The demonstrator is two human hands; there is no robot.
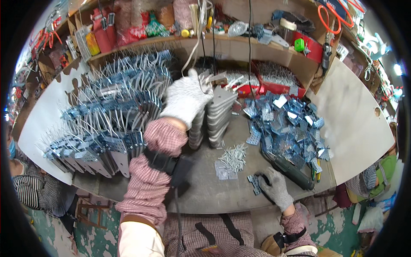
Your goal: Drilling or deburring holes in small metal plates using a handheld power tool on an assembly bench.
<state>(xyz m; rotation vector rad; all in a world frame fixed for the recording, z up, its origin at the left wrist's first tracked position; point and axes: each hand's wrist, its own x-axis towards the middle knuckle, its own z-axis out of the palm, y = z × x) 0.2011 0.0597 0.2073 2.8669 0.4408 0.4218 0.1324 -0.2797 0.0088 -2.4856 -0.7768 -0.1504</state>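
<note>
My left hand (185, 97), in a white knit glove, reaches over the top of a stack of grey metal plates (196, 136). Its fingers curl inward, and whatever they grip is hidden. Close beside it stands a second stack of grey plates (219, 118). Near the front edge of the table, my right hand (276, 188), in a grey glove, pinches a small blue perforated metal bracket (253, 184). Between the hands lie a pile of small silvery pins (233, 157) and some clear plastic pieces (225, 172). A dark-handled power screwdriver (291, 171) rests just beyond my right hand.
Rows of blue metal assemblies with white wires (107, 115) fill the left side. A heap of blue brackets (287, 124) lies at right. Red bins (274, 81) of small metal parts stand behind. Cables (250, 47) hang from above, before a cluttered shelf (171, 39).
</note>
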